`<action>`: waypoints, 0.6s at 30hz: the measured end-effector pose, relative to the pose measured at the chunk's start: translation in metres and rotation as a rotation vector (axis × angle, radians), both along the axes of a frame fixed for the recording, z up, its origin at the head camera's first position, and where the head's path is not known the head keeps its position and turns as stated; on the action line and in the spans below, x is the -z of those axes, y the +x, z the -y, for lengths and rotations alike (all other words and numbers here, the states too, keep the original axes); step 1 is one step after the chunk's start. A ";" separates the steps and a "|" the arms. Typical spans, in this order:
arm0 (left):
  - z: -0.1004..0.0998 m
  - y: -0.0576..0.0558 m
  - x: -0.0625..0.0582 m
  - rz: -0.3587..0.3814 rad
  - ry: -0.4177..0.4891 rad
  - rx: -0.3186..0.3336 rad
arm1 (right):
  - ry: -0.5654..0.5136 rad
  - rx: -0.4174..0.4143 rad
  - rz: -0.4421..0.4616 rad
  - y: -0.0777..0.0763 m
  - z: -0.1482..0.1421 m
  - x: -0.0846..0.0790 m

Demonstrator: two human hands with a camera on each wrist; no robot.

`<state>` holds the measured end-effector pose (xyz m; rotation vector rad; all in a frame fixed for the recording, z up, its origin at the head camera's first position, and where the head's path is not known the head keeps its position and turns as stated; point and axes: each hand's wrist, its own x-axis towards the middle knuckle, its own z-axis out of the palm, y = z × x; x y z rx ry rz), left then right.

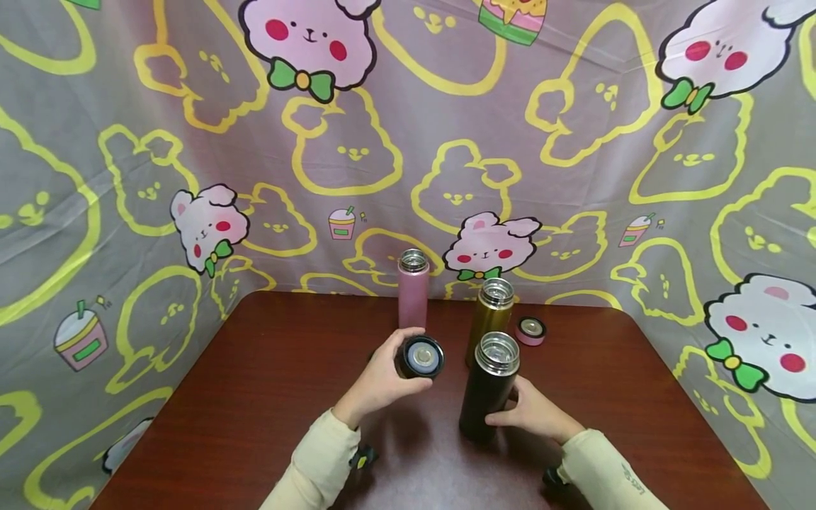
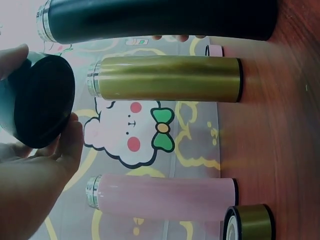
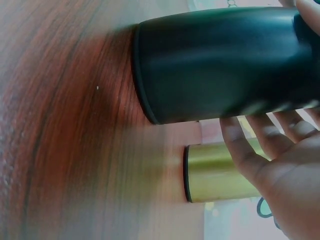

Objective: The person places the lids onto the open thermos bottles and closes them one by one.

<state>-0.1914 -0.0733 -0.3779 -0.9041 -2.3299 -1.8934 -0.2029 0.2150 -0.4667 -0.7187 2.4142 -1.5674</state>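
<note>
Fingers (image 3: 238,141) around silver-necked black bottle (image 1: 487,389)

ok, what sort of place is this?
Likely an improvised indoor filming booth: cartoon-print cloth hangs behind and beside a reddish-brown table, where a pink flask and a gold flask stand uncapped.

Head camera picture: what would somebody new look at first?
Probably the patterned cloth behind the table, with its big rosy-cheeked bunnies. Next, perhaps the open black bottle in the right hand, nearer than the gold bottle and pink bottle. Beside it, the left hand holds a black lid, underside showing.
</note>
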 end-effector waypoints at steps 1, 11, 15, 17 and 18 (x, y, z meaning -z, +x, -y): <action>0.000 0.000 0.000 0.016 0.013 0.003 | -0.001 -0.001 0.002 0.000 0.000 0.000; -0.001 0.000 0.000 0.016 0.032 -0.029 | -0.010 -0.007 0.002 0.001 0.001 -0.002; -0.001 0.001 -0.002 -0.009 -0.016 -0.026 | -0.018 -0.008 0.007 0.001 0.001 -0.003; -0.002 0.002 -0.002 -0.019 -0.017 -0.020 | -0.022 -0.010 0.010 0.001 0.001 -0.002; -0.002 0.002 -0.002 -0.025 -0.014 -0.017 | -0.023 -0.009 0.011 0.001 0.001 -0.002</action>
